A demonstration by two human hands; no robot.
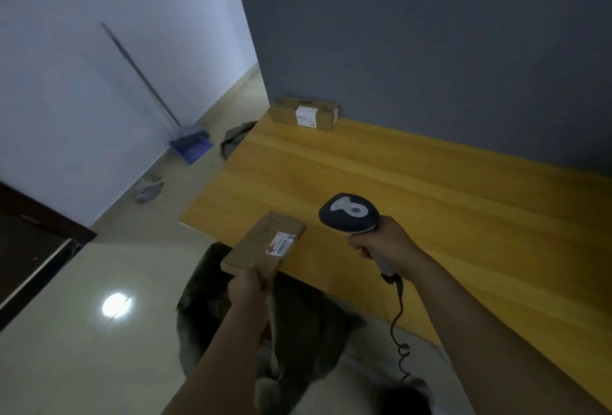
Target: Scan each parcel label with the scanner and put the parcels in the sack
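Note:
My left hand [249, 287] grips the near end of a flat brown cardboard parcel [258, 244], held over the table's near left corner. A white label [281, 243] with a red mark faces up on it. My right hand [384, 244] grips the handle of a dark handheld scanner [349, 214], its head to the right of the parcel and its coiled cable [399, 331] hanging down. Below the parcel lies a dark grey sack [304, 322] on the floor. A second brown parcel [304, 114] with a white label sits at the table's far corner.
The yellow wooden table [414, 182] runs along a dark grey wall. Left of it, on the pale tiled floor, stand a blue dustpan with a broom [190, 142], a dark cloth [235, 138] and a slipper [149, 189]. A dark cabinet [29, 249] is at far left.

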